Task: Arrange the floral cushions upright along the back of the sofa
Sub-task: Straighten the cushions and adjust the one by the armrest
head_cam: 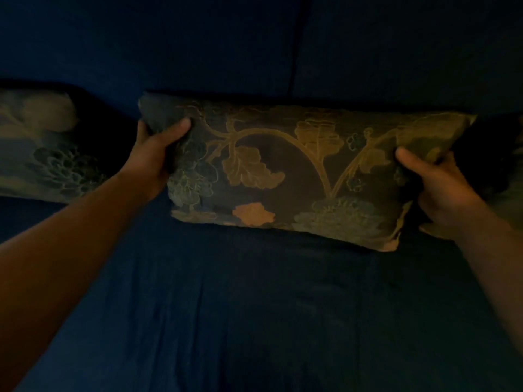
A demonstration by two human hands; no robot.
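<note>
A dark floral cushion point(288, 171) with golden leaves and vines stands on the seat, leaning against the back of the dark blue sofa point(254, 46). My left hand point(157, 149) grips its upper left corner, thumb on the front. My right hand point(435, 190) grips its right edge. A second floral cushion point(42, 145) leans at the far left against the backrest. The edge of a third cushion point(509, 205) shows at the far right, mostly hidden behind my right hand and out of frame.
The dark blue seat point(254, 306) stretches toward me, its fabric slightly wrinkled. A vertical seam point(294, 52) splits the backrest above the middle cushion. The scene is very dim.
</note>
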